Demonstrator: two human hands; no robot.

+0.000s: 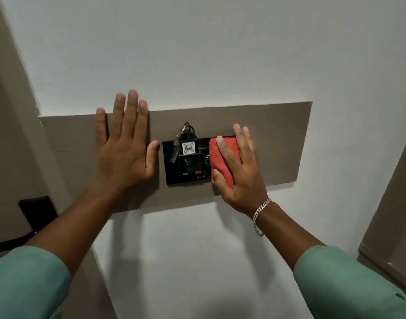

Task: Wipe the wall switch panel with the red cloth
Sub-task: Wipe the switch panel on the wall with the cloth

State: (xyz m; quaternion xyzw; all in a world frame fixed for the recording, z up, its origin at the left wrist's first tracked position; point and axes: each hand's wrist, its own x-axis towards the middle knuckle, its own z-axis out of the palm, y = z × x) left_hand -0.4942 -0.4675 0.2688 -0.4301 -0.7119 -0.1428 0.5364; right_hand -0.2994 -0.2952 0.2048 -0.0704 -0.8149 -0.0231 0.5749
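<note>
A black wall switch panel (186,169) is set in a grey-brown board (278,143) on the white wall. A key tag marked 406 (188,148) with keys sits in the panel's slot. My right hand (240,171) presses a folded red cloth (220,162) flat against the panel's right part, which the cloth and hand hide. My left hand (123,143) lies flat on the board just left of the panel, fingers spread, holding nothing.
A dark door handle plate (36,212) shows at the lower left on a grey-brown surface. Another grey-brown panel (390,217) stands at the right edge. A silver bracelet (260,212) is on my right wrist.
</note>
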